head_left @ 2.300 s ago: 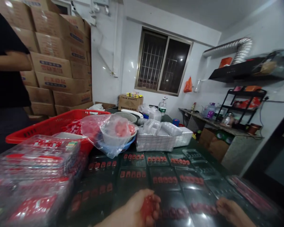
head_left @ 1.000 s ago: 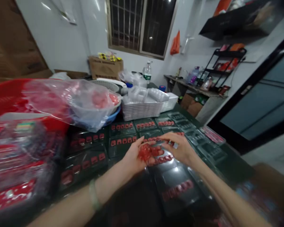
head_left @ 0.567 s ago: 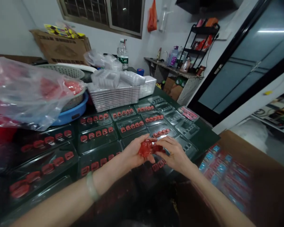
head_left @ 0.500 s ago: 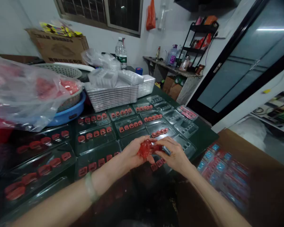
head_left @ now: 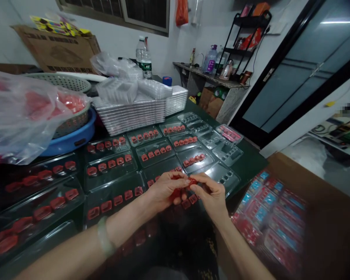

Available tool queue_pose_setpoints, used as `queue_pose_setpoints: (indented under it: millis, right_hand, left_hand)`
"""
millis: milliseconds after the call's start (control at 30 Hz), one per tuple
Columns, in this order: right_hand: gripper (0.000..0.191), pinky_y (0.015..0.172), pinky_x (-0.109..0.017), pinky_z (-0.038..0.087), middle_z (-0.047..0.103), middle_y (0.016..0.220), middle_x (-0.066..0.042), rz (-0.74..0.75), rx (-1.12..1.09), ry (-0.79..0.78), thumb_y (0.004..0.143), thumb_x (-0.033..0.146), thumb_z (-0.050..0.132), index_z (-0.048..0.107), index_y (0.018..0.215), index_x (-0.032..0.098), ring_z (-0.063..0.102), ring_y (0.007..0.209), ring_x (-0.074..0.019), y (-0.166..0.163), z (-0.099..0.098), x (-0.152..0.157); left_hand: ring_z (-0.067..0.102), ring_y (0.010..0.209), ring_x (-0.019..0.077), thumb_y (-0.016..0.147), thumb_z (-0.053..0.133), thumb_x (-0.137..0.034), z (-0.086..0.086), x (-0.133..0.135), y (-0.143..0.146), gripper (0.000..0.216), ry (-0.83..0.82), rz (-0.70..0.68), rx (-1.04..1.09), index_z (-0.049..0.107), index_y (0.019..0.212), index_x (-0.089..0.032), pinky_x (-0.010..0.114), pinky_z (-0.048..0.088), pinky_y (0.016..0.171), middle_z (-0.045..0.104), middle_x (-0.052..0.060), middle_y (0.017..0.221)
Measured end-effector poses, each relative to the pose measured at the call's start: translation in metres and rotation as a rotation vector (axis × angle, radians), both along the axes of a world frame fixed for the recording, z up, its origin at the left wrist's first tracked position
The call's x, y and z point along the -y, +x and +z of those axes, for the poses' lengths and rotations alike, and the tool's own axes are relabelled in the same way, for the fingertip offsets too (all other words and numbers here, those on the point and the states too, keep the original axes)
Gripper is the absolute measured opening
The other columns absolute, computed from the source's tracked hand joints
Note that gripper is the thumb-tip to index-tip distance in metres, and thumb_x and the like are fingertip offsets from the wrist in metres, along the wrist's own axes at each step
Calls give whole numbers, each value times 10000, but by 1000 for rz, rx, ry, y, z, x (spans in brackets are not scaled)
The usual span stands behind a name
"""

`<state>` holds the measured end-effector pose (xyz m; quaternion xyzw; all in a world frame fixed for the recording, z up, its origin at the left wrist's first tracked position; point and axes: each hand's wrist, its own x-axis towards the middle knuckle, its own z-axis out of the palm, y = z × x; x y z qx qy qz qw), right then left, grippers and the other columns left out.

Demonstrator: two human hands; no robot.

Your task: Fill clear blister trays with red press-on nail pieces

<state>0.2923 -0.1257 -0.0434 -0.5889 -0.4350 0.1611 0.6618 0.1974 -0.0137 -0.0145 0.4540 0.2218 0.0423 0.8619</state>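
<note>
My left hand (head_left: 165,189) is cupped and closed round a small heap of red plastic pieces (head_left: 177,193). My right hand (head_left: 209,194) pinches one red piece (head_left: 191,181) at the fingertips, right beside the left hand's thumb. Both hands hover over a clear blister tray (head_left: 189,200) with a few red pieces in its slots. Rows of like trays (head_left: 154,151), each with a line of red pieces, cover the dark green table (head_left: 247,163). Some trays at the right (head_left: 227,152) hold none.
A stack of clear trays (head_left: 131,113) stands behind the rows. A blue basin (head_left: 71,139) with a bagged colander of red pieces sits at the left. A brown carton (head_left: 282,217) of packed red and blue packs lies at the right. A water bottle (head_left: 142,58) stands at the back.
The view swung right and down from the carton stacks to the table. My hands came together; the right hand's fingers now pinch one red piece drawn from the left hand's heap.
</note>
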Motion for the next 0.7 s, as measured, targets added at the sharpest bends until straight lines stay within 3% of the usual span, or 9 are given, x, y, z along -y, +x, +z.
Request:
queue_pose_setpoints:
  millis: [133,300,367,467,700]
  right_hand:
    - [176,663,-266,444,614,810,-12,-83,36,-81,719,221,595,633,890,226,565,738,-144,20,-6,9]
    - [216,652,-272,422,613,778,-46,-321,446,-284,750,301,546,637,891,165,553,684,-149,113,-12,4]
    - [245,636,-266,413,603,777,-65,-300,648,-393,779,297,497,634,909,139,543,670,-149,148,-16,-6]
    - [221,627,-253,399,601,767,-64,-228,756,-467,773,277,496,650,873,154,540,665,-149,177,-22,-25]
    - [195,563,-224,358,589,659,-36,-101,849,-578,768,277,495,662,772,175,516,583,-133,186,-28,-44]
  left_hand:
    - [498,411,78,682,608,-263,-7,1,2,174,-28,-78,-30,561,758,-113,138,285,282,543,26,622]
    - [508,459,83,700,586,-258,-9,-10,-5,155,-39,-39,-45,552,753,-116,135,262,293,537,35,677]
    - [508,471,83,695,593,-256,-8,-17,-9,161,-26,-12,-57,551,771,-120,135,264,304,535,34,687]
    - [506,479,80,687,606,-261,-7,-23,-15,182,-11,7,-53,550,795,-126,136,267,315,535,34,702]
    - [496,476,76,693,602,-267,-11,-29,-17,186,-6,23,-63,540,810,-136,143,257,325,532,27,698]
